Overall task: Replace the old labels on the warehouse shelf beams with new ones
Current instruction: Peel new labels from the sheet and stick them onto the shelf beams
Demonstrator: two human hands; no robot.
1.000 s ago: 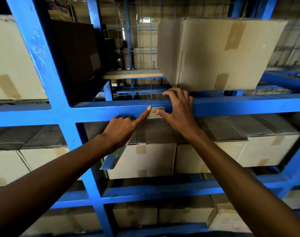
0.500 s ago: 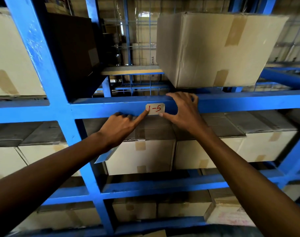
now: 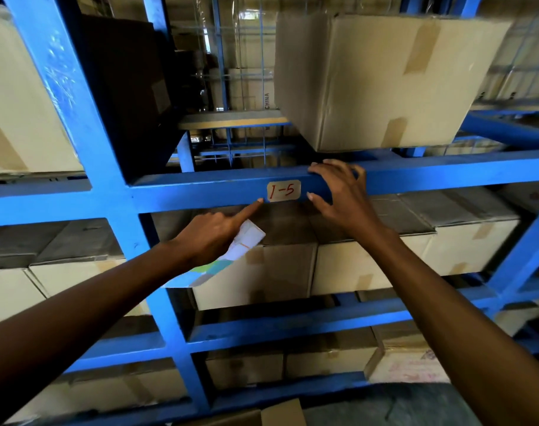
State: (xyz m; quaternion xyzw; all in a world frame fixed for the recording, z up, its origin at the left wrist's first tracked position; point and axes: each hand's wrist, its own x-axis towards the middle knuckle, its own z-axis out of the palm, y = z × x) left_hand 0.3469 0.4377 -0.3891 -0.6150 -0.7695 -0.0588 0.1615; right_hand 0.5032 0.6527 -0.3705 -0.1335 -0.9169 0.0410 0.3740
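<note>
A small pale label (image 3: 283, 191) with "1-5" in red is stuck on the front of the blue shelf beam (image 3: 200, 192). My left hand (image 3: 213, 238) is below and left of it, its forefinger tip touching the beam at the label's lower left corner, while its other fingers hold a sheet of labels (image 3: 231, 256) with green and blue parts. My right hand (image 3: 342, 195) rests on the beam just right of the label, fingers spread over the beam's top and thumb near the label's right edge.
A large cardboard box (image 3: 382, 81) sits on the shelf just above my right hand. Several pale boxes (image 3: 369, 265) fill the lower shelves. A blue upright post (image 3: 87, 142) stands to the left, with a dark box (image 3: 130, 87) beside it.
My right hand slid to the right off the label, so the whole "1-5" label shows. My left forefinger dropped to its lower left corner, and the sheet in that hand came into view.
</note>
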